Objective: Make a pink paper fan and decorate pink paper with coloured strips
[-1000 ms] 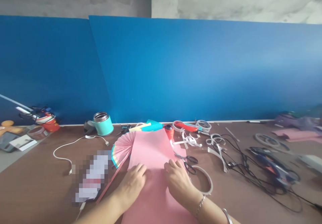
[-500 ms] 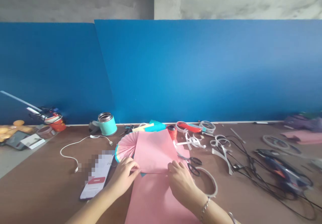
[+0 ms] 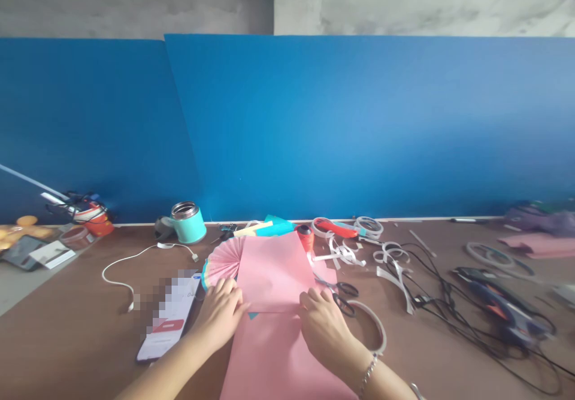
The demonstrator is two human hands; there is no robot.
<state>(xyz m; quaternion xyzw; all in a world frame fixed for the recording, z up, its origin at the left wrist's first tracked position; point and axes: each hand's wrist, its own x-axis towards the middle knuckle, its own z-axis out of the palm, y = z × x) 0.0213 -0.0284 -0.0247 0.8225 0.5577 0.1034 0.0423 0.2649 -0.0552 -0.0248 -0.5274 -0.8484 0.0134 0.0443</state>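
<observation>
A sheet of pink paper [image 3: 276,274] lies in front of me, its near edge across another pink sheet [image 3: 278,358]. My left hand [image 3: 223,309] is at the near left corner of the upper sheet, fingers closed on its edge. At the near right corner my right hand [image 3: 320,316] grips the same sheet with curled fingers. A pleated pink paper fan [image 3: 222,261] with a blue rim sticks out from under the sheet on the left. Black-handled scissors [image 3: 345,298] rest just past my right hand, their blades partly hidden.
Left of my arm lies a phone [image 3: 168,322], with a white cable [image 3: 119,262] behind it. A turquoise cup [image 3: 188,223] stands farther back. To the right are a tape roll [image 3: 377,328], paper strips [image 3: 344,251], black cords [image 3: 453,310] and a glue gun [image 3: 503,307].
My left hand's fingers have drawn closer together at the sheet's edge. The right hand stays at its corner, and the view has shifted slightly.
</observation>
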